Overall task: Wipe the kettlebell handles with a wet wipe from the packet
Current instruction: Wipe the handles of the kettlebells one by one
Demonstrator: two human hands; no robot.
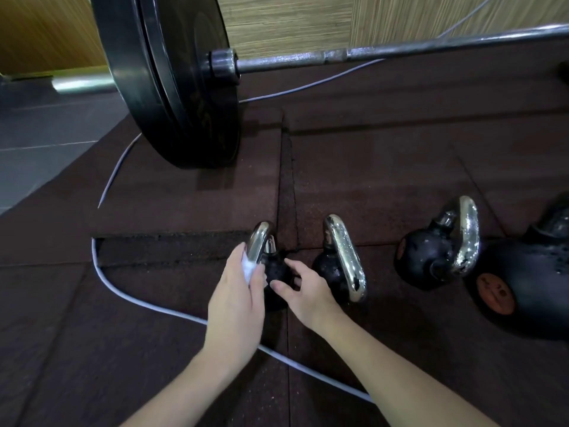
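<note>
Several black kettlebells with chrome handles stand in a row on the dark rubber floor. My left hand (235, 298) holds a white wet wipe (250, 268) wrapped against the chrome handle (260, 240) of the leftmost kettlebell (277, 274). My right hand (303, 289) reaches to that kettlebell's black body with fingers loosely spread; whether it touches is unclear. The second kettlebell (331, 268) stands just right of my right hand, the third kettlebell (437, 251) farther right. A larger kettlebell (529, 282) sits at the right edge. The wipe packet is not in view.
A loaded barbell lies across the back, its big black plate (181, 84) resting on the mat ahead of the kettlebells, its steel bar (400, 52) running right. A pale cable (147, 302) snakes over the floor under my forearms. Grey tiles (37, 149) lie at the left.
</note>
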